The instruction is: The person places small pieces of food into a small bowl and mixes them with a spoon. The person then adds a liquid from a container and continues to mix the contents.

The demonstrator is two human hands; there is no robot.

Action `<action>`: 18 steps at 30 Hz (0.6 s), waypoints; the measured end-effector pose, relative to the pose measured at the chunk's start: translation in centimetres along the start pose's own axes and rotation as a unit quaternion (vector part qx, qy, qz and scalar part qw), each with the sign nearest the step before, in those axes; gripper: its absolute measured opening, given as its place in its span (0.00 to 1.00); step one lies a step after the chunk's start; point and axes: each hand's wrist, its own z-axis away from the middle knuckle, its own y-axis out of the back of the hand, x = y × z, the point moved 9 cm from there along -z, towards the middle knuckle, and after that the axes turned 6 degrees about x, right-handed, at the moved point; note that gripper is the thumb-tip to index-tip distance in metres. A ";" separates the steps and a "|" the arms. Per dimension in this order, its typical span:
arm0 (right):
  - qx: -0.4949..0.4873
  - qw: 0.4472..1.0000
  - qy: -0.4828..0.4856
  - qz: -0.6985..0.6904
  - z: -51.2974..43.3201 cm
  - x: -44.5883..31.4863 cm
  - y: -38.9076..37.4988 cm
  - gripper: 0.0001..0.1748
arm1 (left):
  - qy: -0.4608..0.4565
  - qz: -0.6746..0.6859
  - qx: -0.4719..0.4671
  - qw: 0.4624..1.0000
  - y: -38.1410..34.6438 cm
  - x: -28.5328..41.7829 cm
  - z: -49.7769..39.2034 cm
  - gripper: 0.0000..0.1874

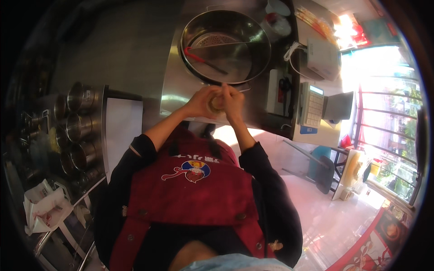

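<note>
Just in front of a large round metal pan [234,82], my left hand [202,102] curls around the side of a small round container [216,103]. My right hand [233,103] is at its other side, with the fingers bent over its edge; whether they pinch something is hard to tell. The container looks clear, with something yellowish inside. Across the pan runs a thin divider [225,44]. A perforated metal plate [213,39] lies in its far part, and a tool with a red handle [196,57] rests in its near part.
Metal pots [79,127] stand at the left beside a white board [123,132]. Right of the pan are black-handled scissors [284,84], a calculator [312,105] and a white box [322,59]. A stool [325,174] stands at the lower right, near a barred window.
</note>
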 end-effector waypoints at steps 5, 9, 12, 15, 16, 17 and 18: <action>0.001 0.999 0.028 0.015 1.0 1.2 -0.6 0.22 | -0.022 -0.031 0.012 0.999 0.0 0.0 0.1 0.55; -0.009 1.000 -0.013 0.000 -0.1 0.8 0.0 0.22 | -0.017 -0.030 -0.008 0.999 -0.3 -0.1 0.1 0.55; -0.024 0.998 -0.059 -0.026 0.7 -0.4 0.4 0.23 | -0.021 -0.018 0.003 1.000 -0.1 -0.8 0.1 0.55; -0.012 0.994 0.079 0.071 0.8 0.2 -1.2 0.22 | -0.026 -0.032 0.004 0.999 0.0 0.0 0.0 0.56; 0.003 0.998 0.054 0.034 0.5 0.9 -1.0 0.21 | -0.017 -0.034 -0.002 0.999 0.0 0.0 -0.1 0.56; -0.014 0.999 0.029 0.036 0.3 1.6 -0.9 0.21 | -0.009 -0.036 -0.008 0.999 0.0 -0.1 -0.2 0.55; -0.035 0.999 -0.001 0.041 1.0 -0.3 -0.7 0.21 | -0.005 -0.032 -0.012 0.999 -0.2 -0.2 0.4 0.55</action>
